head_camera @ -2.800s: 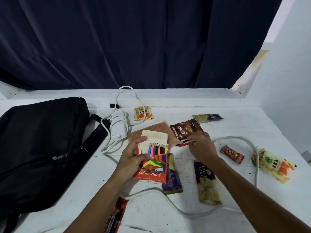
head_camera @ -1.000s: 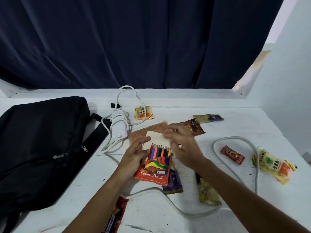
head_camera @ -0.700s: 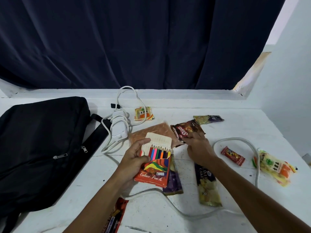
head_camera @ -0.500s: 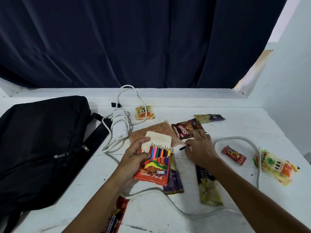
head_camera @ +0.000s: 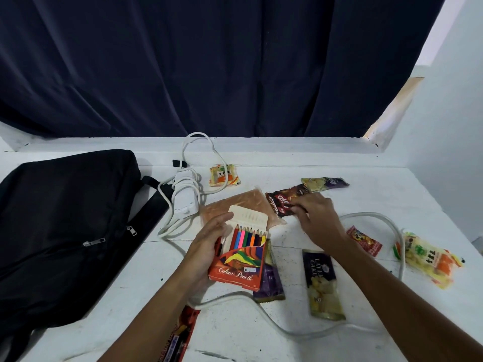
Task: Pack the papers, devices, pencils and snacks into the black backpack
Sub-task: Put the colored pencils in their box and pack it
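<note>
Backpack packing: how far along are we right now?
Nothing looks packed: the black backpack lies zipped. In hand: the left hand holds the open colour pencil box; the right hand reaches at the brown snack packet. Left: the white charger, layer cake packets, other snacks.

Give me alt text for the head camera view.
A left hand holds an open colour pencil box over a white table; the right hand reaches among snack packets, beside a zipped black backpack.
</note>
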A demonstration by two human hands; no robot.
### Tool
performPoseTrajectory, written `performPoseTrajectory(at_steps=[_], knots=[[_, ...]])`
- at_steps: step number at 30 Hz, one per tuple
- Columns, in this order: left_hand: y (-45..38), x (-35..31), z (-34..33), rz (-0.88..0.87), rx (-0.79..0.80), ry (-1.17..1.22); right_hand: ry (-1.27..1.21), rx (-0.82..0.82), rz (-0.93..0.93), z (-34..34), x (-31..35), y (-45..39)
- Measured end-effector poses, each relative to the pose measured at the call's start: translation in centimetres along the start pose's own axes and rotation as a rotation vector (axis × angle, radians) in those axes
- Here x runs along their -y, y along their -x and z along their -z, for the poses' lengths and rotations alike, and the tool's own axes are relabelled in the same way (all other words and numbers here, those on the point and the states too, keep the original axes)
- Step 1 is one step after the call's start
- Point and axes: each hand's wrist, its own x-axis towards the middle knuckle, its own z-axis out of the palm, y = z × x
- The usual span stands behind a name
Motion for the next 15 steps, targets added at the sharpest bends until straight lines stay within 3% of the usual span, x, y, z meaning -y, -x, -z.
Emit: performPoseTrajectory(at_steps=[3,8,12,15], knots=[[0.0,0.2,-0.5,0.007,0.026,-0.003,-0.133,0.057,0.23,0.1,3.8,-0.6],[0.4,0.1,-0.9,0.057,0.063,0.003,0.023,0.028,0.562,-0.8,7.8,-1.4],[0.7,-0.2,-0.7,0.051,0.091,0.048,0.118,0.116,0.579,-1.3,8.5,-1.4],[0.8,-0.4,-0.6,0.033,0.107,0.108,-0.013,0.224,0.51,-1.1,8.7,-0.7]])
